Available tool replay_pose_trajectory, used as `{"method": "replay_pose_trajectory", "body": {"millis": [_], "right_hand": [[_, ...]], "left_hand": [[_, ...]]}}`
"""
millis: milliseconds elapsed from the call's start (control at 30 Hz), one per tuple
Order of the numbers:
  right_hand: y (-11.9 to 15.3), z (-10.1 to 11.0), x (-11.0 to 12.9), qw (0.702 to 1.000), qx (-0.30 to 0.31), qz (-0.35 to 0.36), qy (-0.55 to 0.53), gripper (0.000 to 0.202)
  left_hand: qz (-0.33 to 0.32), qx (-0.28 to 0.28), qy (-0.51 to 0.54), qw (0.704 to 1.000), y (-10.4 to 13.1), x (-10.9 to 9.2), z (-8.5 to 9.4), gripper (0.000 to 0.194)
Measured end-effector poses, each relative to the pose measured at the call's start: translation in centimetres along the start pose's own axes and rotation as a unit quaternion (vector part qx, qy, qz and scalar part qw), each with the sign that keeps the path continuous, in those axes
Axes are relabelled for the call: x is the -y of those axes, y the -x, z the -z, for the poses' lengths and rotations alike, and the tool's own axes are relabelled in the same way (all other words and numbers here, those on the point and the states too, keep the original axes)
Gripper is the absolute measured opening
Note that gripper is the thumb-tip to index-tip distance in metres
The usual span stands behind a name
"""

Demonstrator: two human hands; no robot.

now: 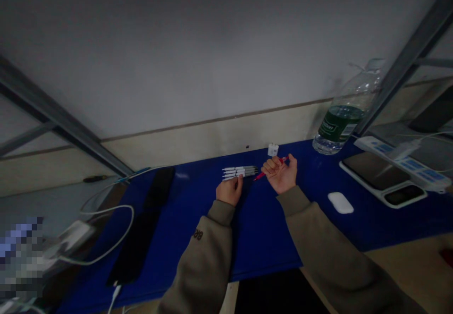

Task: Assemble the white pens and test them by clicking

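Several white and grey pens (239, 170) lie side by side in a row on the blue desk top (262, 229). My left hand (230, 190) is at the near edge of the row, its fingers curled and its thumb touching the nearest pen; whether it grips that pen is too small to tell. To the right of the row, my right hand (282, 174) holds a red pen (260, 176) in its bent fingers, the tip pointing down and left.
A large clear bottle (341, 115) with a green label stands at the back right. Nearby are a white rounded case (340, 202), a device with dark screens (382, 177), a power strip (406, 160) and a small white item (272, 149). Dark flat objects (136, 243) and cables are left.
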State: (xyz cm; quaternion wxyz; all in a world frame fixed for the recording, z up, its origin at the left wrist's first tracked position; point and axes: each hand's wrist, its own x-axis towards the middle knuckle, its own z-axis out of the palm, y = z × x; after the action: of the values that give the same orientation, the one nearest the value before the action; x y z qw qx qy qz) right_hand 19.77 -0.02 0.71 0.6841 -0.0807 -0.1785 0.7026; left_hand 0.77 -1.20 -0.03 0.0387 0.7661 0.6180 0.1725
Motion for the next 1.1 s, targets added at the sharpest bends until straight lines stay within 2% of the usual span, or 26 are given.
{"method": "replay_pose_trajectory", "body": {"millis": [200, 400, 533, 900, 1100], "right_hand": [[0.1, -0.1, 0.2, 1.0, -0.018, 0.004, 0.019, 0.041], [0.1, -0.2, 0.0, 1.0, -0.002, -0.008, 0.013, 0.04], [0.2, -0.5, 0.0, 1.0, -0.013, -0.009, 0.017, 0.041], [0.4, -0.7, 0.0, 0.999, -0.013, -0.026, 0.023, 0.04], [0.5, -0.9, 0.0, 0.999, -0.005, -0.03, 0.022, 0.041]], "left_hand": [[-0.002, -0.009, -0.003, 1.0, 0.1, -0.1, -0.2, 0.057], [0.011, -0.013, 0.006, 1.0, -0.1, 0.3, 0.1, 0.055], [0.021, -0.02, 0.006, 1.0, -0.1, 0.4, 0.3, 0.054], [-0.008, -0.02, -0.003, 1.0, 0.3, -0.6, 0.5, 0.057], [-0.025, -0.024, 0.04, 0.999, 0.7, -0.8, 0.6, 0.056]]}}
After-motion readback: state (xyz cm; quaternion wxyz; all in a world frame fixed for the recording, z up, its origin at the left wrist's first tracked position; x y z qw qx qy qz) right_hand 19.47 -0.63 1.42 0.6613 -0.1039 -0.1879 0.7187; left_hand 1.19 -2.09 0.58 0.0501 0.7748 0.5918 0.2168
